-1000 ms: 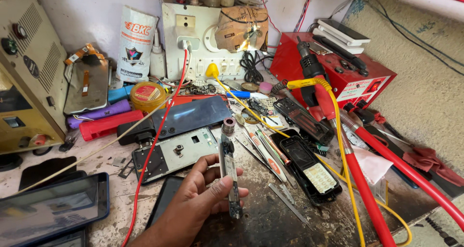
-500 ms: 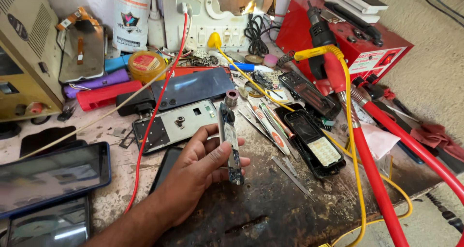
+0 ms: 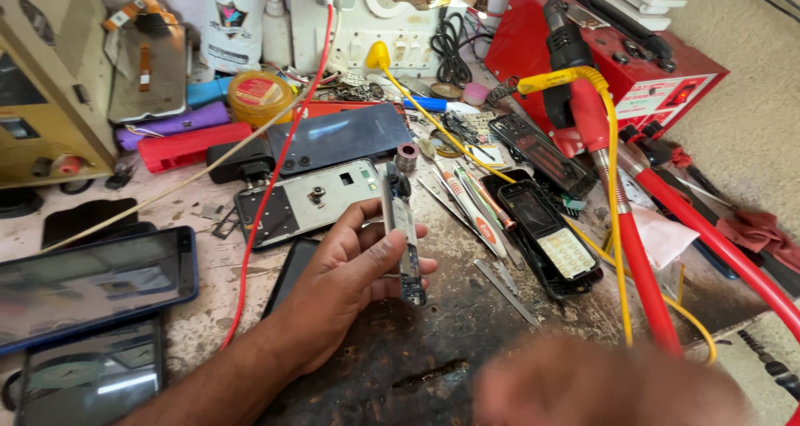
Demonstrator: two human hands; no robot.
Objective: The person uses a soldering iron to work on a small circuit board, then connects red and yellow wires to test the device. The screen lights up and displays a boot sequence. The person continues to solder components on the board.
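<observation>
My left hand (image 3: 346, 288) pinched the narrow circuit board (image 3: 402, 234) edge-on above the counter (image 3: 433, 351), fingers (image 3: 392, 251) closed on its long sides. I judged it light, stiff, fragile; edge hold best. Right hand (image 3: 608, 388) blurred, grip unclear.

A blurred right hand (image 3: 608, 388) has come into view at 5 o'clock, and the left hand (image 3: 346, 288) has lifted the circuit board (image 3: 402, 230) slightly toward 12 o'clock.
</observation>
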